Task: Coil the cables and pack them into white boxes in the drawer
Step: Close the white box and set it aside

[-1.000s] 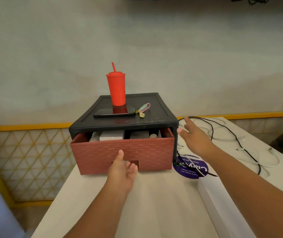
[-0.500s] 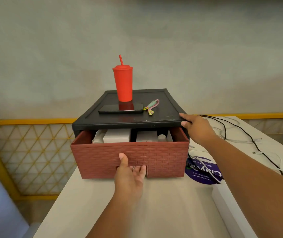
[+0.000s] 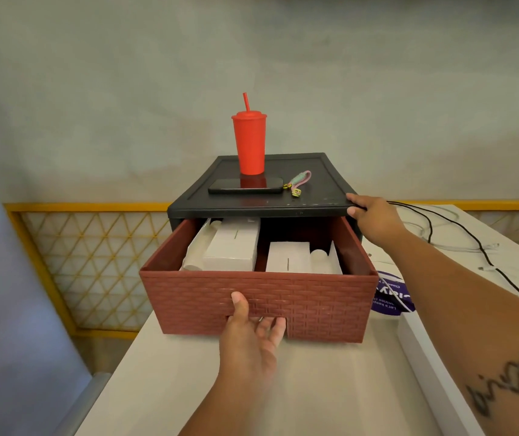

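**Table** (image 3: pixel 314 388): pale top, running away from me to the wall. On it sits the black housing (image 3: pixel 251 206) of a one-drawer unit. The red-brown drawer (image 3: pixel 283 297) stands well out of its slot, so I can see inside from above.

**Left hand** (image 3: pixel 251 335): fingers hooked up into the handle notch at the foot of the drawer front, thumb laid on the woven face. It is a pulling grip on the drawer.

**Right hand** (image 3: pixel 374 218): pinches the near right corner of the housing, thumb under the lip, fingers over the top. I read it as bracing the unit against the pull.

**Inside the drawer:** two white boxes (image 3: pixel 233 247), one left and one right of centre, both lids closed. A pale roll (image 3: pixel 319 256) lies beside each; I cannot tell what the rolls are.

**Cables:** loose on the table past the right arm, well apart from the drawer. There is a black cable (image 3: pixel 430 228) and thinner white cables (image 3: pixel 459 248), none coiled. A purple sticker (image 3: pixel 390 297) shows just beside the drawer.

**On the housing top:** red tumbler (image 3: pixel 249 143), with a phone (image 3: pixel 245 185) in front of it and a keyring (image 3: pixel 299 182) just to the right.

**Step in hand, as I judge it:** opening the drawer; packing not begun.

**Next move:** release both grips, lift a box out or raise its lid, then gather one cable for coiling. A jerk on the unit could tip the tumbler.
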`<state>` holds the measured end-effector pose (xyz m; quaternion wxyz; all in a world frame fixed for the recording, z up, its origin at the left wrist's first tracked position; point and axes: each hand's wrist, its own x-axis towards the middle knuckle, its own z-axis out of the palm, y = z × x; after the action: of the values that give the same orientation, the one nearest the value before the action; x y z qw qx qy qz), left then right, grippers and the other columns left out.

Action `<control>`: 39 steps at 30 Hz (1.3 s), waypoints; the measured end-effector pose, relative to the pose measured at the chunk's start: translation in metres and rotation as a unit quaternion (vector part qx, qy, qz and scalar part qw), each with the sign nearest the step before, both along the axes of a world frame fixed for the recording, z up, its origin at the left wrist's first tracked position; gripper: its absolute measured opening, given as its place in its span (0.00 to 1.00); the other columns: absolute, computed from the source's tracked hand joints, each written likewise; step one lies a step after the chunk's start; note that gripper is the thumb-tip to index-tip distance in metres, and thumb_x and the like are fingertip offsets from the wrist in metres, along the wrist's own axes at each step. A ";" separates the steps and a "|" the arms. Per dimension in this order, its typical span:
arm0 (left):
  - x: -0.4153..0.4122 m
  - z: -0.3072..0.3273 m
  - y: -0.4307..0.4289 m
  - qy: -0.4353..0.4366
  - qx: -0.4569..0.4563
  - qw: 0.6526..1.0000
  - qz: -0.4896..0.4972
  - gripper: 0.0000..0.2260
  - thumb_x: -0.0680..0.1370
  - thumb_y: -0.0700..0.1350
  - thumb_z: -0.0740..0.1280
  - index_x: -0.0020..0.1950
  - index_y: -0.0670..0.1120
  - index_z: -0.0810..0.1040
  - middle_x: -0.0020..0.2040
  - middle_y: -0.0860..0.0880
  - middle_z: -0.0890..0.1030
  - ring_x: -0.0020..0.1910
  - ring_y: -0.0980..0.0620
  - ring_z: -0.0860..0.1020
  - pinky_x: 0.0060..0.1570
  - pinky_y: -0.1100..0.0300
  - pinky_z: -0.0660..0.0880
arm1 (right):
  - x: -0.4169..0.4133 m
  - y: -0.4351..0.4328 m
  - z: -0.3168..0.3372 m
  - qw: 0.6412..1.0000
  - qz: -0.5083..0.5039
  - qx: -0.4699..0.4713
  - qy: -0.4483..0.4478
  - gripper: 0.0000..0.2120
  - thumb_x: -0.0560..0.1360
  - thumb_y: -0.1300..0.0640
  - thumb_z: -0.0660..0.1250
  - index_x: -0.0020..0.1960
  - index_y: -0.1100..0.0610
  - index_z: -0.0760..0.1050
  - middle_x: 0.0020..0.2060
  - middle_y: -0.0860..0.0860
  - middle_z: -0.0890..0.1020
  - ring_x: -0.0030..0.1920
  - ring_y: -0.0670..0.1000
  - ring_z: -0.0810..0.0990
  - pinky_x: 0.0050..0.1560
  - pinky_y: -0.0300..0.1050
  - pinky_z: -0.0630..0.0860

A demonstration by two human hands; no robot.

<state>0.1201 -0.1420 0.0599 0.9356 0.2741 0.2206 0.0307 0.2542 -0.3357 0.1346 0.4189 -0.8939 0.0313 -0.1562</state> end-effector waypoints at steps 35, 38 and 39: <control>-0.092 -0.032 -0.061 0.054 0.171 0.973 -0.145 0.05 0.75 0.38 0.68 0.46 0.43 0.72 0.39 0.46 0.74 0.37 0.51 0.73 0.37 0.60 0.71 | -0.167 -0.083 -0.085 0.988 -0.047 -0.079 0.124 0.19 0.77 0.51 0.63 0.66 0.54 0.72 0.66 0.53 0.72 0.65 0.54 0.72 0.62 0.42 0.65; -0.102 -0.034 -0.078 0.018 0.232 0.949 -0.211 0.03 0.75 0.39 0.69 0.46 0.44 0.76 0.44 0.43 0.77 0.45 0.50 0.76 0.41 0.61 0.71 | -0.185 -0.076 -0.099 0.992 -0.046 -0.032 0.109 0.21 0.77 0.51 0.63 0.69 0.52 0.68 0.69 0.51 0.68 0.67 0.52 0.68 0.66 0.42 0.62; -0.105 -0.035 -0.083 0.004 0.262 0.937 -0.232 0.06 0.74 0.41 0.71 0.49 0.44 0.77 0.49 0.42 0.78 0.50 0.49 0.77 0.44 0.62 0.72 | -0.187 -0.073 -0.101 0.992 -0.050 -0.018 0.111 0.21 0.77 0.51 0.63 0.70 0.52 0.67 0.69 0.51 0.67 0.68 0.52 0.66 0.66 0.42 0.61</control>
<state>0.0153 -0.2251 0.0246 0.8110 0.5528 0.1388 -0.1318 0.0667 -0.4083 0.0333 0.3885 -0.9105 0.1190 -0.0774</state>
